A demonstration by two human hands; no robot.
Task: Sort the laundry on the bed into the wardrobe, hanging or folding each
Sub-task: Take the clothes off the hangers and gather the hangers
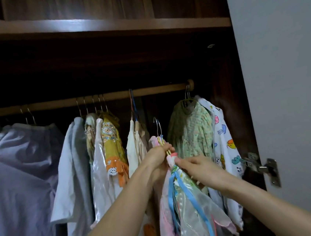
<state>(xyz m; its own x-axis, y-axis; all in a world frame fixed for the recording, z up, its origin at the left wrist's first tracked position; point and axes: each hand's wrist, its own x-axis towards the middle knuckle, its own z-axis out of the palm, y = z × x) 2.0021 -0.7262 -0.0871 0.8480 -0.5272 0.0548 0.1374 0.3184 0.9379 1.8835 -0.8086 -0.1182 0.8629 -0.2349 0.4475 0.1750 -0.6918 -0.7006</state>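
Both my arms reach into the dark wooden wardrobe. My left hand (159, 155) grips a coloured hanger (162, 139) just under its metal hook, below the wooden rail (95, 99). A pink and sheer dress with blue ribbons (187, 206) hangs from this hanger. My right hand (196, 166) pinches the dress's pink shoulder part beside the left hand. The hook sits below the rail, between a cream garment (136, 148) and a green floral shirt (190, 129).
Several garments hang on the rail: lilac trousers (16, 171) at left, a pale blue shirt (73, 165), a yellow and orange embroidered top (112, 145), a white cartoon-print shirt (222, 135) at right. A shelf (103, 28) runs above. The open grey door (283, 66) with hinge (261, 167) stands right.
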